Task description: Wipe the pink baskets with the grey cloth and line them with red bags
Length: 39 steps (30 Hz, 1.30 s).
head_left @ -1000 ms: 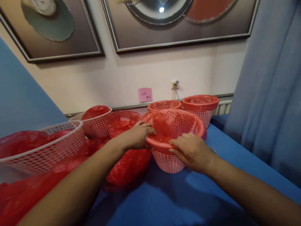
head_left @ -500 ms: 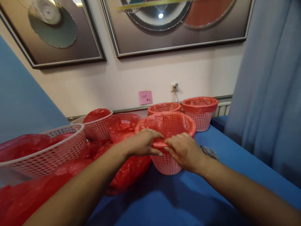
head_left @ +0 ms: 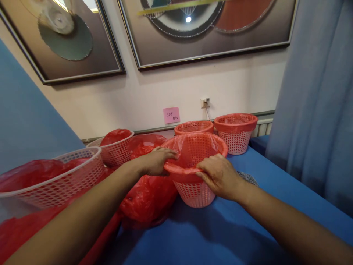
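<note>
To the left of the left hand (head_left: 156, 161), a white basket (head_left: 63, 176) holding red bags lay on the bench (head_left: 220, 232). Loose red bags (head_left: 149, 198) were heaped just below that hand. The left hand gripped the left rim of the pink basket (head_left: 195, 191), pinching its red liner (head_left: 193, 149). The right hand (head_left: 220, 176) clasped the near rim likewise. The basket stood upright between both hands. Beyond them, a lined basket (head_left: 235, 132) stood at the wall, below a pink note (head_left: 171, 115) and a framed picture (head_left: 209, 36). A blue curtain (head_left: 317, 92) hung right of the right hand.

Furnished indoor room: large framed pictures (head_left: 209, 33) on cream wall (head_left: 154, 92), blue curtain (head_left: 317, 92), blue-clothed table (head_left: 220, 239) carrying lined plastic baskets (head_left: 195, 193).
</note>
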Motion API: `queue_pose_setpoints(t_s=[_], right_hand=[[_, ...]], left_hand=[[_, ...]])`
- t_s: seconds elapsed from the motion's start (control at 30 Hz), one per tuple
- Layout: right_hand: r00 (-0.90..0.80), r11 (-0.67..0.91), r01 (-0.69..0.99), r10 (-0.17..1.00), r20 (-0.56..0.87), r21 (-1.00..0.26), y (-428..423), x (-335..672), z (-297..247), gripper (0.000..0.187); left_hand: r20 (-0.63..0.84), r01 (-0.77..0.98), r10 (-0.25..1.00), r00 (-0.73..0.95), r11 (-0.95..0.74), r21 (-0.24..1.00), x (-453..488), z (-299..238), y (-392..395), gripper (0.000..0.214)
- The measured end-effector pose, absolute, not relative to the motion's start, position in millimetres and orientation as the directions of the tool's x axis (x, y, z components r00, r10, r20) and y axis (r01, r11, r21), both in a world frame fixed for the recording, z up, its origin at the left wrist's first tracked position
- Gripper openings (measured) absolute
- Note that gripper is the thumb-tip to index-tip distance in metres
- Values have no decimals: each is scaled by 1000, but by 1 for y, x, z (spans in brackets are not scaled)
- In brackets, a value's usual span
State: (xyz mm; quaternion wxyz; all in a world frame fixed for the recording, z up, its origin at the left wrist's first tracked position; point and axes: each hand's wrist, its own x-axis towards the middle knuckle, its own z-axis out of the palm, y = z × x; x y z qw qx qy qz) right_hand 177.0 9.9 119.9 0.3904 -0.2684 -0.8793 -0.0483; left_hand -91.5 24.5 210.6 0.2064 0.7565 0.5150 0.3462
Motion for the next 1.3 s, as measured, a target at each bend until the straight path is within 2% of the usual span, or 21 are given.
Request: queue_pose_setpoints(t_s=[0.07,0.1,0.2,0.27,0.33,0.4,0.47,0.6,0.73,0.8,0.93,1.03,1.13,1.23,1.3], right_hand=[[-543,855,501,429,722,-131,8,178,119,31],[-539,856,499,427,726,-133,7,178,119,31],[-534,862,489,417,735,-134,4,177,117,32],[-532,865,481,416,738,-141,3,177,117,31],[-528,868,472,419,739,-155,3,178,116,31],[-522,869,465,426,739,-173,3,179,116,32],[-520,869,458,431,738,-185,3,180,116,32],[-508,861,466,449,735,-204,4,182,116,31],[-531,868,452,445,721,-203,6,181,118,32],[-537,870,447,447,716,-208,7,182,118,33],[-512,882,419,425,746,-216,13,190,114,33],[-524,918,343,363,771,-198,23,204,112,31],[-533,929,313,344,773,-197,39,224,116,23],[-460,890,421,378,803,-178,51,245,120,17],[-340,837,515,398,852,-186,53,254,121,27]], left_hand=[[274,637,887,372,-459,619,-85,212,15,55],[221,655,876,429,-470,592,-82,212,10,54],[16,726,889,458,-384,571,-75,210,0,27],[-87,770,897,433,-318,553,-74,211,-1,24],[-54,734,913,404,-288,615,-75,218,3,25],[47,630,920,390,-303,715,-75,230,11,29],[142,550,908,394,-357,755,-73,239,23,32],[149,717,926,347,-364,595,-59,221,54,21],[100,814,961,258,-272,512,-55,185,82,40],[92,835,970,226,-241,494,-62,185,91,40],[197,824,962,189,-264,501,-80,212,95,20],[298,802,948,116,-266,535,-90,219,87,30],[312,763,949,46,-235,602,-95,205,68,41],[332,722,943,9,-236,650,-95,189,36,50],[357,694,934,3,-259,672,-92,181,10,51]])
